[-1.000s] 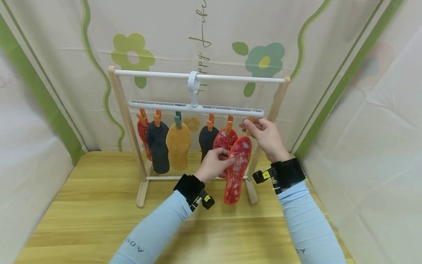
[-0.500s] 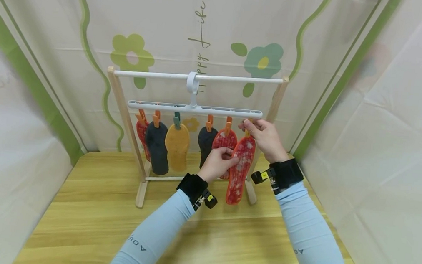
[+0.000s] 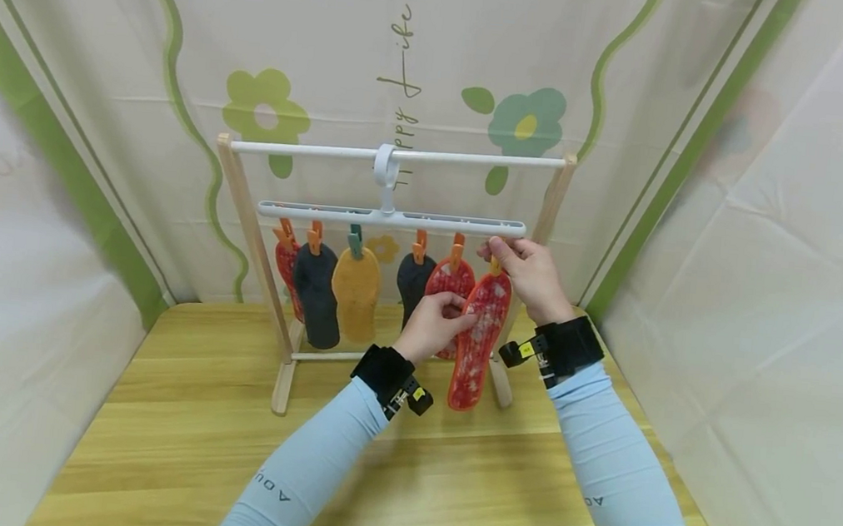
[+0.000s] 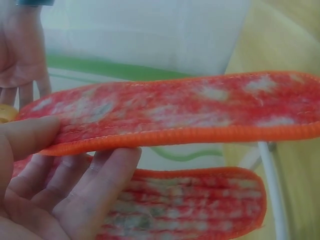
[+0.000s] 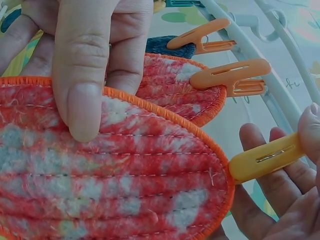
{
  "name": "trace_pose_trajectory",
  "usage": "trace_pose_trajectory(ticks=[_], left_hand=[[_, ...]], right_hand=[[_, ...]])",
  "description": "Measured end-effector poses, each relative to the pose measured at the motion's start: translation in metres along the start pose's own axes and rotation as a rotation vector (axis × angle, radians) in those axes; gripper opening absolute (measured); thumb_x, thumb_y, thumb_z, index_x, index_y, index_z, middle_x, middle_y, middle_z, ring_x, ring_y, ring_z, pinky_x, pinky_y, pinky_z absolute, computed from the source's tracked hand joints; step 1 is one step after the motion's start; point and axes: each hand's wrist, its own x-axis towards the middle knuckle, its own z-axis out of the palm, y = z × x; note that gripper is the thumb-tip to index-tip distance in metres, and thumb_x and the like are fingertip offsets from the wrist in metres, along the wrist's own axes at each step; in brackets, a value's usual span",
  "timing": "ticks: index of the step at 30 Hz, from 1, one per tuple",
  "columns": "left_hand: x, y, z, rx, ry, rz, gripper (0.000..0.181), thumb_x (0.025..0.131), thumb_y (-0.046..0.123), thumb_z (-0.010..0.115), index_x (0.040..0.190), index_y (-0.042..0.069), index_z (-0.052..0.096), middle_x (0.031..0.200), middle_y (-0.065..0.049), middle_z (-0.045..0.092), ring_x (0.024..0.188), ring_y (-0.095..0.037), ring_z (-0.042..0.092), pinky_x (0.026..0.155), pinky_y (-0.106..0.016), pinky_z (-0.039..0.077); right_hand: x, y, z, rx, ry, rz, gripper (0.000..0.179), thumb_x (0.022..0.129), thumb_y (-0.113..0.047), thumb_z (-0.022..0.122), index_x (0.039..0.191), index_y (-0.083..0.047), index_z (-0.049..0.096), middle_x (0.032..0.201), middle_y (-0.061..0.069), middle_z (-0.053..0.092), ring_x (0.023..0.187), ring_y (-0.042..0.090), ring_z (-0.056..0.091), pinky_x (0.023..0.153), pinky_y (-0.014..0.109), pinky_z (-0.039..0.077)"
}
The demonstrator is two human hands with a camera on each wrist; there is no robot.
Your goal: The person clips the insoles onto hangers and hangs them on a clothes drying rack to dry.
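Observation:
A red-and-white insole (image 3: 479, 343) with orange stitched edging hangs upright below the right end of a white hanger (image 3: 335, 214). My left hand (image 3: 431, 324) pinches its left edge, thumb on the front face and fingers behind. At its top, my right hand (image 3: 538, 280) pinches a yellow clothespin (image 5: 267, 157) between thumb and fingers. In the right wrist view the clothespin's tip sits right at the insole's orange edge. Just behind hangs another red insole (image 4: 190, 202), held by an orange clothespin (image 5: 230, 77) and partly covered by my left hand.
A wooden rack (image 3: 238, 188) with a white top bar (image 3: 303, 149) bears the hanger. Further left, a yellow insole (image 3: 355, 295), two dark insoles and another red one hang from clothespins. The rack stands on a wood-grain table (image 3: 180, 442), with patterned fabric (image 3: 351, 40) behind.
The held insole has moved slightly up and right, its top now meeting the yellow clothespin. My left hand shifted right with it; my right hand has stayed at the clothespin.

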Motion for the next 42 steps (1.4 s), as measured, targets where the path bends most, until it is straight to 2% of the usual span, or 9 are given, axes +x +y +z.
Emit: trace_pose_trajectory(ticks=[6, 15, 26, 31, 36, 39, 42], left_hand=[[-0.001, 0.001, 0.0, -0.008, 0.008, -0.003, 0.019, 0.095, 0.022, 0.07, 0.106, 0.007, 0.065, 0.092, -0.006, 0.067, 0.077, -0.02, 0.068, 0.062, -0.042, 0.06], [-0.001, 0.004, 0.001, -0.014, 0.039, 0.012, 0.02, 0.095, 0.023, 0.07, 0.107, 0.007, 0.066, 0.093, -0.006, 0.068, 0.081, -0.018, 0.068, 0.067, -0.036, 0.06], [0.005, 0.009, 0.008, -0.073, 0.071, 0.045, 0.019, 0.093, 0.022, 0.071, 0.107, 0.009, 0.067, 0.092, -0.005, 0.069, 0.079, -0.018, 0.069, 0.063, -0.039, 0.06], [0.005, 0.008, 0.01, -0.103, 0.087, 0.043, 0.016, 0.094, 0.02, 0.07, 0.106, 0.011, 0.067, 0.093, -0.005, 0.069, 0.081, -0.019, 0.069, 0.066, -0.042, 0.06], [0.006, 0.007, 0.01, -0.133, 0.093, 0.039, 0.018, 0.094, 0.021, 0.07, 0.108, 0.011, 0.067, 0.095, -0.005, 0.069, 0.083, -0.018, 0.069, 0.068, -0.044, 0.06], [0.007, 0.005, 0.008, -0.111, 0.087, 0.036, 0.019, 0.094, 0.021, 0.07, 0.109, 0.009, 0.067, 0.094, -0.005, 0.069, 0.083, -0.018, 0.069, 0.07, -0.046, 0.06], [0.008, 0.006, 0.008, -0.059, 0.079, 0.041, 0.019, 0.096, 0.022, 0.069, 0.109, 0.008, 0.067, 0.093, -0.004, 0.069, 0.082, -0.017, 0.067, 0.072, -0.041, 0.06]], right_hand=[[0.0, 0.002, 0.001, 0.007, 0.004, 0.0, 0.046, 0.097, -0.044, 0.06, 0.107, 0.0, 0.069, 0.108, 0.012, 0.07, 0.11, 0.023, 0.059, 0.097, 0.044, 0.042], [-0.001, 0.003, 0.001, 0.025, 0.005, 0.017, 0.049, 0.095, -0.047, 0.06, 0.107, 0.0, 0.069, 0.108, 0.012, 0.07, 0.109, 0.023, 0.06, 0.094, 0.042, 0.044], [0.0, 0.003, -0.003, 0.016, 0.024, 0.028, 0.049, 0.097, -0.047, 0.058, 0.108, -0.001, 0.07, 0.109, 0.011, 0.071, 0.112, 0.024, 0.061, 0.099, 0.046, 0.044], [0.001, 0.002, -0.002, 0.015, 0.019, 0.004, 0.046, 0.098, -0.043, 0.058, 0.109, 0.0, 0.07, 0.107, 0.011, 0.071, 0.112, 0.025, 0.06, 0.099, 0.046, 0.043], [0.001, 0.003, 0.0, 0.028, 0.013, -0.009, 0.051, 0.095, -0.048, 0.06, 0.109, 0.0, 0.07, 0.108, 0.012, 0.071, 0.111, 0.024, 0.06, 0.097, 0.045, 0.044], [0.001, 0.005, 0.0, 0.028, 0.006, 0.007, 0.05, 0.095, -0.048, 0.061, 0.111, -0.001, 0.069, 0.108, 0.011, 0.071, 0.109, 0.023, 0.06, 0.093, 0.042, 0.045], [0.002, 0.002, -0.002, 0.008, -0.012, 0.023, 0.048, 0.096, -0.046, 0.062, 0.112, -0.001, 0.069, 0.107, 0.009, 0.072, 0.107, 0.025, 0.061, 0.089, 0.039, 0.046]])
